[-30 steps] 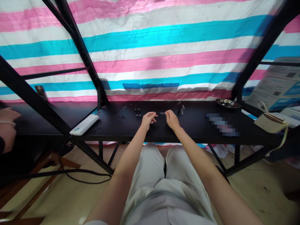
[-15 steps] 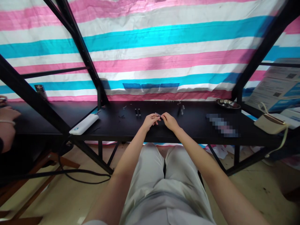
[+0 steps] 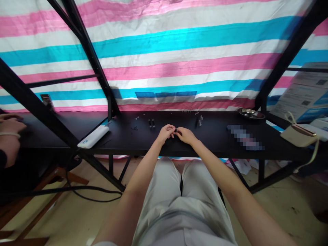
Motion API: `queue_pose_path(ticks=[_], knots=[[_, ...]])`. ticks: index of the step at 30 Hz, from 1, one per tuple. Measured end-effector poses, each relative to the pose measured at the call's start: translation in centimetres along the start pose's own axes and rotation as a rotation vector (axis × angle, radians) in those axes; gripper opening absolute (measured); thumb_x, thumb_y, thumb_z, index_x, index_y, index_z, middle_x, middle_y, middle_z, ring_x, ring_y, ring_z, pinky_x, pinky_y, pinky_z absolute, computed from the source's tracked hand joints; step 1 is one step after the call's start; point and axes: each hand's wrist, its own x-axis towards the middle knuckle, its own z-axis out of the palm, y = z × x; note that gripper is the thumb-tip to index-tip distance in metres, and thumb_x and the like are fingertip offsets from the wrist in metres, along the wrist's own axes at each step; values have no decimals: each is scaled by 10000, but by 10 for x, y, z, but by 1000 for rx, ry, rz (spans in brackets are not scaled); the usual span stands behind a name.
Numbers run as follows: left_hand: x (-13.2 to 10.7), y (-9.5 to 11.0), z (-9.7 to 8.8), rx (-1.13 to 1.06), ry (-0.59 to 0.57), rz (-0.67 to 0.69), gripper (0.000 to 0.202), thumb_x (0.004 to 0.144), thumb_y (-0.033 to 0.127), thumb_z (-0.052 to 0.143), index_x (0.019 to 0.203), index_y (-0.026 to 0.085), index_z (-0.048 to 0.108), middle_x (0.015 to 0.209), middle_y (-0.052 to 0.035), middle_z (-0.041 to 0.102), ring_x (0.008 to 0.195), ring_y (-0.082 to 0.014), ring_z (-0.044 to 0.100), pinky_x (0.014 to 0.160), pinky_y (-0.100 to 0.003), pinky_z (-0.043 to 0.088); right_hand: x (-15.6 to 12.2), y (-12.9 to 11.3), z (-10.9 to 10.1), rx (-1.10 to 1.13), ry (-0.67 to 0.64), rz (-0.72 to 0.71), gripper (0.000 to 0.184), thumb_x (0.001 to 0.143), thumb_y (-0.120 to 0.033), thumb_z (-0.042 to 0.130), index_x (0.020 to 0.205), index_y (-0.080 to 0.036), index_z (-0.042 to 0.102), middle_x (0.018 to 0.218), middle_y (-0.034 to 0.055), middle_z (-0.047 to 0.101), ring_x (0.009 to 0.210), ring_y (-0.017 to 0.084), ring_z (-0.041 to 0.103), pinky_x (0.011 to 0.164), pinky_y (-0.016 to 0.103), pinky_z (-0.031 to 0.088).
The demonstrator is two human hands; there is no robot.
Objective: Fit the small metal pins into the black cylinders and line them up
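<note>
Over the black table [image 3: 128, 140], my left hand [image 3: 166, 134] and my right hand [image 3: 186, 135] meet with curled fingers. Between their fingertips is a small dark piece [image 3: 175, 130], too small to name and mostly covered by the fingers. Both hands pinch at it. To the left of my hands stand two short black tubes with pale ends [image 3: 151, 123]. On the right, beyond my right hand, are a dark tube [image 3: 197, 121] and several small clear pieces [image 3: 200, 120]. Thin black scraps [image 3: 134, 128] lie on the tabletop to the left.
A white power bank [image 3: 93, 136] lies by the left frame post. To the right are a shiny metal dish [image 3: 251, 113], a blurred-out flat item [image 3: 244, 137] and a cream pouch [image 3: 298, 135]. Another person's hand [image 3: 11, 125] rests at the far left. Black metal bars [image 3: 93, 58] slant upward.
My fingers have shifted slightly around the small piece, and my right fingers curl further down. At the far left, the other person's hand has moved further into view. The view has shifted slightly.
</note>
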Motion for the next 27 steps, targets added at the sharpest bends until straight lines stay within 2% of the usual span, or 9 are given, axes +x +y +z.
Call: queue_pose_path(ticks=[4, 6, 10, 13, 16, 20, 27], knots=[[0, 0, 1, -2, 1, 6, 213, 754, 269, 616, 872, 133, 502, 579, 22, 576, 385, -66, 531, 334, -149, 237, 1, 0, 0, 21, 11, 15, 145, 842, -257, 467, 795, -183, 583, 798, 40, 624, 683, 130, 539, 600, 222, 343], [0, 0, 1, -12, 12, 5, 222, 758, 275, 609, 886, 140, 488, 608, 19, 590, 380, -61, 528, 332, -147, 235, 3, 4, 0, 45, 58, 71, 185, 847, -305, 466, 781, -185, 590, 768, 37, 629, 672, 134, 545, 610, 226, 356], [1, 0, 1, -13, 15, 2, 197, 760, 264, 594, 865, 138, 486, 622, 11, 597, 378, -65, 529, 325, -149, 232, 4, 28, -10, 6, 185, 369, 264, 841, -394, 463, 787, -188, 619, 759, 52, 650, 689, 161, 578, 623, 243, 381], [1, -1, 0, 4, 6, -2, 175, 753, 258, 596, 830, 132, 503, 615, 9, 594, 383, -58, 528, 327, -145, 233, -1, 51, -24, -84, 173, 585, 264, 822, -406, 483, 802, -197, 644, 783, 68, 667, 733, 193, 602, 644, 263, 398], [1, -1, 0, 17, 7, -9, 172, 747, 259, 603, 815, 130, 512, 616, 7, 597, 384, -56, 525, 328, -144, 233, -9, 67, -32, -161, 168, 711, 280, 826, -416, 473, 860, -208, 658, 831, 80, 673, 791, 212, 613, 692, 286, 416], [1, 0, 1, 33, 20, -15, 177, 745, 268, 607, 804, 130, 512, 605, 10, 597, 377, -55, 518, 329, -148, 234, -12, 73, -33, -194, 152, 777, 316, 831, -427, 465, 912, -201, 670, 879, 97, 673, 846, 224, 613, 724, 297, 428], [-1, 2, 2, 47, 26, -20, 133, 755, 230, 587, 796, 128, 512, 597, 10, 594, 374, -55, 514, 332, -154, 238, -9, 71, -32, -200, 122, 803, 327, 834, -420, 465, 948, -199, 676, 923, 123, 663, 857, 234, 620, 737, 311, 438]])
